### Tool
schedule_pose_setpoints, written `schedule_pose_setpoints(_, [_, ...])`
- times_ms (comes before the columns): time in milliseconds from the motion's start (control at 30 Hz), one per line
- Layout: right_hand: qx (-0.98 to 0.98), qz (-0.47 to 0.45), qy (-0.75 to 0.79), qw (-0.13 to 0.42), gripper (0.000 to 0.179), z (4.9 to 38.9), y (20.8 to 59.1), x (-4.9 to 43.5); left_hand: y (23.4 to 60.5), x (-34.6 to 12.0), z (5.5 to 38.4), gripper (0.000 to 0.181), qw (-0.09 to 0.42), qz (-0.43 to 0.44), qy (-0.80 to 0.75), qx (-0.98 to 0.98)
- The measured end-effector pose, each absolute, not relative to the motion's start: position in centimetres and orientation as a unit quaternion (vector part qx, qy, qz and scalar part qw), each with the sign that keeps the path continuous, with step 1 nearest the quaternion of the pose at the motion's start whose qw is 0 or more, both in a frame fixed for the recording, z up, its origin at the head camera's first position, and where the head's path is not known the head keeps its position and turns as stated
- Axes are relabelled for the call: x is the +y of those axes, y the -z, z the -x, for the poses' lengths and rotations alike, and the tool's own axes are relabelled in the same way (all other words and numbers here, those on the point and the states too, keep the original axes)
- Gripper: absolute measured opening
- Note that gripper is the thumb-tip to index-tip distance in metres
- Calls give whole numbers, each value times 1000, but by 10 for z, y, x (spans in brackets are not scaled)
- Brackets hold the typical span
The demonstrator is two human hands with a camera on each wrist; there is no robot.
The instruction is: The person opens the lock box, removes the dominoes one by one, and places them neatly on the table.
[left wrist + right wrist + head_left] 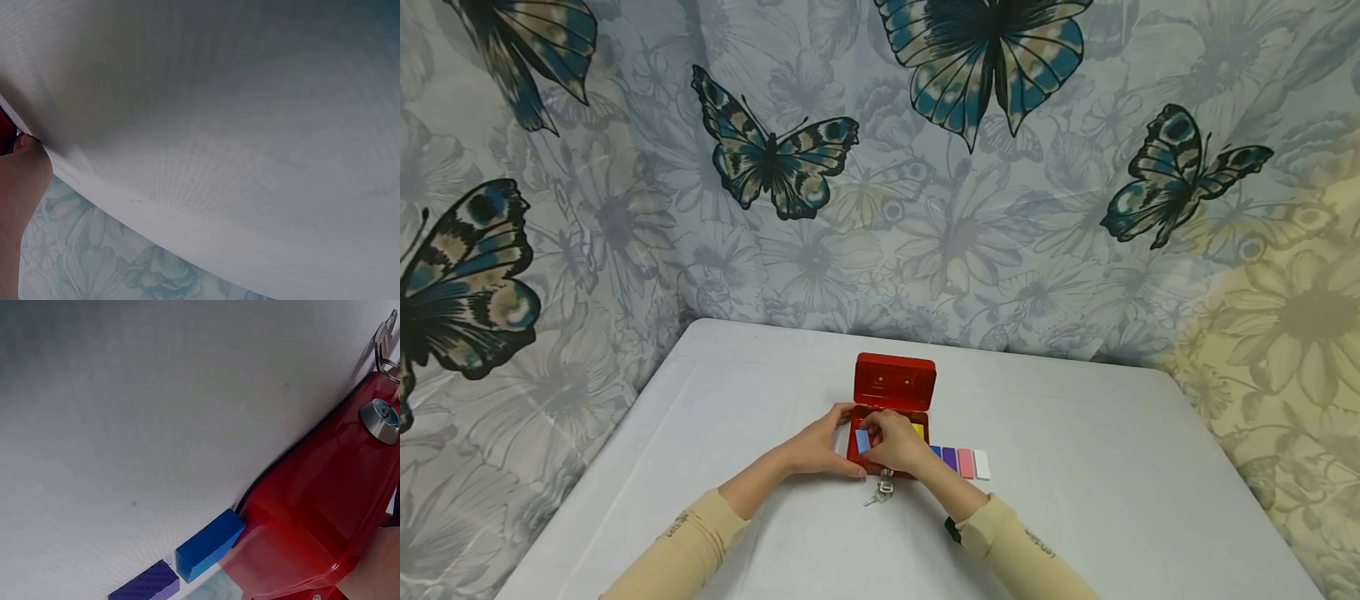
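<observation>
A small red metal cash box (852,450) stands on the table with its lid (895,382) raised. My left hand (816,442) holds its left side, thumb by the front corner and fingers by the back corner. Over the box's inside, my right hand (895,440) pinches a light blue block (862,442) between thumb and fingertips near the left wall. A yellow block (918,430) shows inside, on the right. From the lock (380,420) at the box's front hang keys (880,493) on a ring.
Beside the box's right side a row of blocks lies on the white table (1075,467): blue (210,545), purple (950,458), pink (966,463) and white (982,465). A butterfly-patterned cloth (955,250) hangs behind the table.
</observation>
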State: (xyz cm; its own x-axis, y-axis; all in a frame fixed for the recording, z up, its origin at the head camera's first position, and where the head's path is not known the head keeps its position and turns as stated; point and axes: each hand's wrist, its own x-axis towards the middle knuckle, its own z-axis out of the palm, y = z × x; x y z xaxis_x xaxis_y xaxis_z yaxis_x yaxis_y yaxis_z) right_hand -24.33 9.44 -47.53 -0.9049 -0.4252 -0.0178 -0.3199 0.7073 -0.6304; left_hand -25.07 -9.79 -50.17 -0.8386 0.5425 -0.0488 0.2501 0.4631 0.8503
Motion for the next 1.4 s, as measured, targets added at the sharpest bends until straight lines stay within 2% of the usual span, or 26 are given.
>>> schedule_pose_setpoints(667, [909,169,368,103,41,244,478,103,504,-98,251,100,156,-238,-456,843])
schedule_pose_setpoints(1400, [819,78,539,181,49,236,472,115,503,-96,251,101,159,-231,-455,845])
